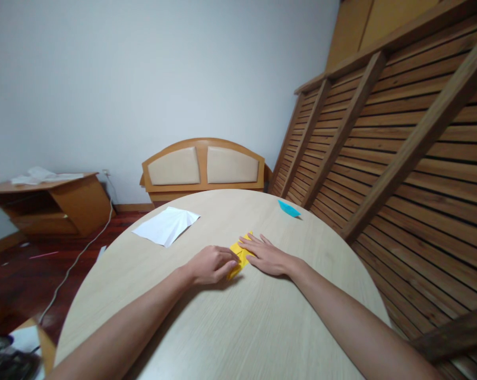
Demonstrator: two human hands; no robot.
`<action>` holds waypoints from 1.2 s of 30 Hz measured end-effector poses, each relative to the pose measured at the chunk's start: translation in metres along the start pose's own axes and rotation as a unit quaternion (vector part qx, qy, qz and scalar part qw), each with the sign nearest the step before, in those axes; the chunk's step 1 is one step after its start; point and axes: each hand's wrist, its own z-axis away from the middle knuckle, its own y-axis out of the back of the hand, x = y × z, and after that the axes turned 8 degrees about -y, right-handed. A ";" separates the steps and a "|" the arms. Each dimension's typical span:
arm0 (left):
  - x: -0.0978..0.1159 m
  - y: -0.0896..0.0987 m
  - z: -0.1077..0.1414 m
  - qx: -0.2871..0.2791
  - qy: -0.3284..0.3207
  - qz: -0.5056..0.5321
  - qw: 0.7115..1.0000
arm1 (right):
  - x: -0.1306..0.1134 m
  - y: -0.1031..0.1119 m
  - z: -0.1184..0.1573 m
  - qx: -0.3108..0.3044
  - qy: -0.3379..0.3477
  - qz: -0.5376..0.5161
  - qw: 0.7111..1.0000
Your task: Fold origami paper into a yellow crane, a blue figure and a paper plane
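A small piece of folded yellow paper [243, 255] lies at an angle on the round wooden table [238, 327], between my two hands. My left hand [213, 265] has its fingers curled and closed at the paper's near left edge, gripping it there. My right hand [267, 255] rests over the paper's right side with fingers spread out, pressing it down. Parts of the paper are hidden under both hands. Farther back on the right sits a folded blue paper [289, 208]. To the left lies a creased white sheet [166, 226].
Beyond the table stands a headboard [202, 182] with two cream panels. Slatted wooden boards [365, 148] lean close along the right. On the left are a low brown cabinet [84, 206] with white paper on top and a white cable [80, 259] along the dark red floor.
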 end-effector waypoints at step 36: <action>-0.008 -0.005 0.003 -0.010 0.033 -0.064 0.997 | -0.017 0.010 0.005 0.088 0.131 0.037 0.987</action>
